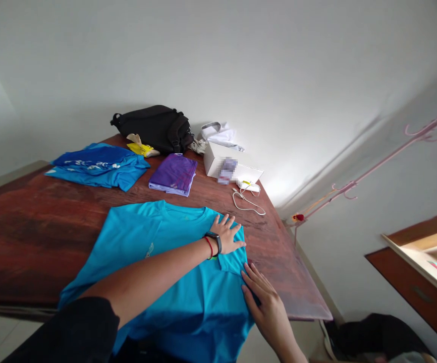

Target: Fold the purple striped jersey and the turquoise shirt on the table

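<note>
A bright blue T-shirt point(173, 267) lies spread out at the near side of the table, its neckline facing away from me and its lower part hanging over the near edge. My left hand point(228, 237), with a black wristband and a red string at the wrist, reaches across the shirt and rests flat on the folded-in sleeve at the right, fingers spread. Just below it, my right hand point(264, 297) touches the shirt's right edge, with fingers stretched out and the thumb apart. Neither hand has anything gripped in it.
On the wooden table point(25, 237) are a blue clothing pile point(101, 166), a folded purple garment point(173, 174), a black backpack point(154, 128), a yellow item point(142, 148), a white box point(213, 159) and a white cable point(249, 206). A pink coat rack point(373, 171) leans into view at right.
</note>
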### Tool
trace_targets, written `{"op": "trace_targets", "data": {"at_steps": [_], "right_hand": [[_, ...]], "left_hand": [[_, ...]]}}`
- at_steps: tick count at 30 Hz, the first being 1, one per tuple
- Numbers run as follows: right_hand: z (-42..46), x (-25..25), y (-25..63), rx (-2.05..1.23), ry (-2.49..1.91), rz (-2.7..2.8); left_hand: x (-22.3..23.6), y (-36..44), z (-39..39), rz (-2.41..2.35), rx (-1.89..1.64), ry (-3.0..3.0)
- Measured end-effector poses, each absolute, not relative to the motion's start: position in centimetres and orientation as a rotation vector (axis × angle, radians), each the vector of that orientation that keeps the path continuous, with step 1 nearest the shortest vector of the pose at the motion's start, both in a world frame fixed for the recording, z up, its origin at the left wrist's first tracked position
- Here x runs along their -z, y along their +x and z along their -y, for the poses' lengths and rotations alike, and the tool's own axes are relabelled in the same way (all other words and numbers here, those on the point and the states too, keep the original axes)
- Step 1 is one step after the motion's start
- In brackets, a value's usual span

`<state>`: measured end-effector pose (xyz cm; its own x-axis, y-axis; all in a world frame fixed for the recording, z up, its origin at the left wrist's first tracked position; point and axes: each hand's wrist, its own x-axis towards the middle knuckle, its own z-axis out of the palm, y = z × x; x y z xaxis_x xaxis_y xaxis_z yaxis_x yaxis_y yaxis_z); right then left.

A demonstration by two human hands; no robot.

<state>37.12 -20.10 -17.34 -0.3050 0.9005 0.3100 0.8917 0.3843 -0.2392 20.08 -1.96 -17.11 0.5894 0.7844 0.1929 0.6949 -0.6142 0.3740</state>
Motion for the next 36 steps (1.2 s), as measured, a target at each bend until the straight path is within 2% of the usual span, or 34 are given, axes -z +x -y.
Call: {"op": "trace_targets", "data": {"at_steps": [7,15,19,27,36], "right_hand": [[20.4,15.1,36.9,-0.180,-1.767,2.353],[15.6,11.2,37.0,-0.370,-1.667,2.232],[11.1,11.9,36.5,-0.418,-1.718,2.159],[2.1,13.2,36.0,-0.286,-1.739,2.026],[0.7,16.1,35.4,-0.345,-1.542,1.828]], "left_hand": [[16.8,19.9,2.0,-1.194,-0.456,2.559],[16.2,19.6,2.1,-1.176,-0.498,2.525],[16.1,19.5,1.9,-1.142,-0.609,2.514],[16.0,19.4,1.8,-1.143,-0.725,2.518],[14.8,19.5,2.3,-1.268,-0.789,2.508]]}}
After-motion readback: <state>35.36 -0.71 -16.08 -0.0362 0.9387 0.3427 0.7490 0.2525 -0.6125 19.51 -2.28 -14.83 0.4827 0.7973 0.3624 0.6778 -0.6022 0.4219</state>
